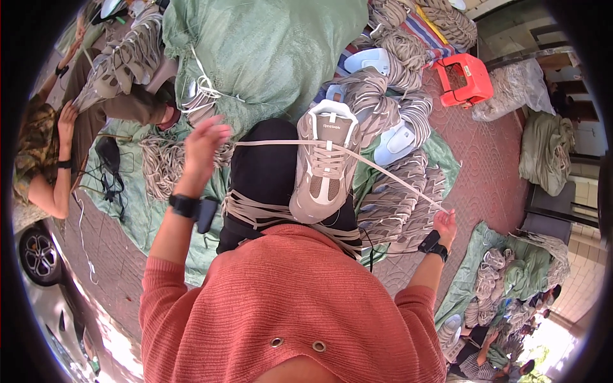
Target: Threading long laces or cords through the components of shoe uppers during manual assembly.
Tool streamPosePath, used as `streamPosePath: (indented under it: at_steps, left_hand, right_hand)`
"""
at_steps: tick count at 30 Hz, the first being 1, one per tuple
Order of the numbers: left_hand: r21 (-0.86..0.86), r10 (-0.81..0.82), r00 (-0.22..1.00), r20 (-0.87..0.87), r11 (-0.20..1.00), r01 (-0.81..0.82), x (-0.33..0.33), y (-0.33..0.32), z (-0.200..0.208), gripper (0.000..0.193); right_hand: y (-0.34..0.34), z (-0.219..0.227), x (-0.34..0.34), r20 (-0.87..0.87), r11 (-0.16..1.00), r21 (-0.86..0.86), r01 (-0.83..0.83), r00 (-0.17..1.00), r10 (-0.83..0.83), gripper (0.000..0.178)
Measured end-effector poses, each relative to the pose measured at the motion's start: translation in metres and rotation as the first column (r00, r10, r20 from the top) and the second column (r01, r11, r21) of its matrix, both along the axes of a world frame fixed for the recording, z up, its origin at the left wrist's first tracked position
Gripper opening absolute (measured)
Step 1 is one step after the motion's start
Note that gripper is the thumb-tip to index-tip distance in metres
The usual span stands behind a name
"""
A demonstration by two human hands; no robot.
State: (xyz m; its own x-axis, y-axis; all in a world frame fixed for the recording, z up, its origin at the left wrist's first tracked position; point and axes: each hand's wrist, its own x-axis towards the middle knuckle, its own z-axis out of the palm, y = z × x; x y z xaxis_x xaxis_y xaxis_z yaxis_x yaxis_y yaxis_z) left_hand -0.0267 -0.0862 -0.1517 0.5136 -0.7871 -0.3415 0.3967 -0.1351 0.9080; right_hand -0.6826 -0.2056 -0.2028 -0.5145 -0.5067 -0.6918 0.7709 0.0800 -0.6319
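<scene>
Coral sweater [287, 306], beige sneaker [325, 159] on lap, green sack [268, 45] behind, red stool [465, 78]

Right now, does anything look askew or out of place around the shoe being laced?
Nothing stands out. The beige shoe sits upright on the lap, its lace pulled taut between left hand and right hand.

bright daylight, fisheye-bent, dark rim
</scene>
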Motion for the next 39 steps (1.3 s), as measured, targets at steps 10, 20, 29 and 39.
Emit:
streamPosePath:
  at_steps: [10, 20, 29, 39]
  left_hand:
    - [0.247, -0.537, 0.398, 0.744, 0.774, 0.583, -0.101, -0.057, 0.007, 0.012]
    - [0.316, -0.459, 0.158, 0.874, 0.785, 0.532, -0.112, -0.058, 0.019, 0.010]
    - [0.307, -0.637, 0.429, 0.640, 0.725, 0.617, -0.110, -0.070, 0.008, 0.017]
    - [0.208, -0.525, 0.457, 0.718, 0.789, 0.578, -0.109, -0.061, 0.022, 0.022]
  right_hand:
    - [-0.065, 0.084, 0.227, -0.673, 0.465, -0.070, -0.883, 0.386, 0.631, 0.018]
    - [-0.054, 0.108, 0.377, -0.783, -0.050, 0.540, -0.840, -0.480, -0.396, 0.008]
    - [-0.041, 0.096, 0.375, -0.898, -0.274, 0.430, -0.860, -0.440, -0.026, 0.017]
    - [-0.061, 0.077, 0.371, -0.843, -0.502, 0.378, -0.778, -0.513, 0.160, 0.008]
